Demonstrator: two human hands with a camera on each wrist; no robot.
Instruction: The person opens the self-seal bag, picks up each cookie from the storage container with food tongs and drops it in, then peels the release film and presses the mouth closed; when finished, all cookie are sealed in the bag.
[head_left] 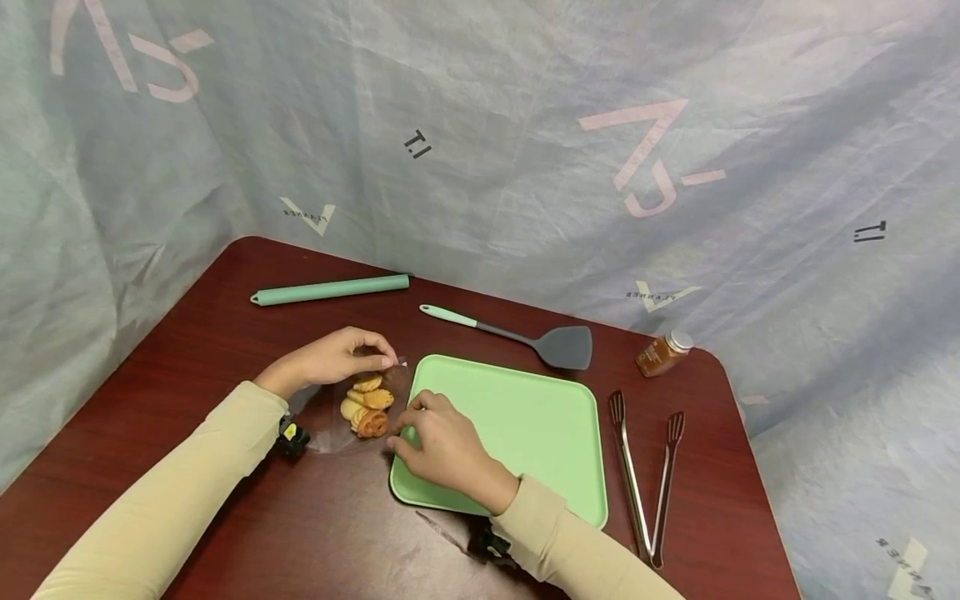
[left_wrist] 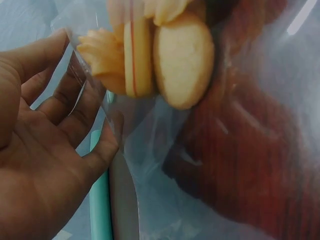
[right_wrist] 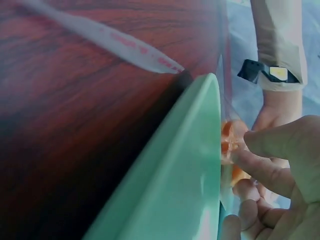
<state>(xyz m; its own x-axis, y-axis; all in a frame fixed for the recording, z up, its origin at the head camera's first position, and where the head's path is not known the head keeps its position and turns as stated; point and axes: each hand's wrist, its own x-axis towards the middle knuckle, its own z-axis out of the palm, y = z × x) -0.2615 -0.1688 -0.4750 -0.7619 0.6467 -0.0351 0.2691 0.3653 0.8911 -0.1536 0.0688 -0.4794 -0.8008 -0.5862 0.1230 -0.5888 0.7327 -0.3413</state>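
A clear plastic bag (head_left: 330,440) of golden cookies (head_left: 369,408) lies left of the light green tray (head_left: 517,417). Thumb and fingertips of my left hand (head_left: 341,358) pinch the bag's far edge near its corner. In the left wrist view, the cookies (left_wrist: 182,65) show through the film, one oval, one ridged. My right hand (head_left: 446,442) hovers over the tray's left edge, thumb and fingers bent and apart, fingertips right beside the bag. Seen from the right wrist, its fingertips overlap a reddish-brown cookie (right_wrist: 231,137) inside the bag.
A green tube-shaped stick (head_left: 333,289) and a grey-headed spatula (head_left: 566,347) lie along the back. At right are a spice jar (head_left: 663,352) and spread metal tongs (head_left: 633,479). A thin plastic strip (right_wrist: 135,50) with red print lies in front of the tray.
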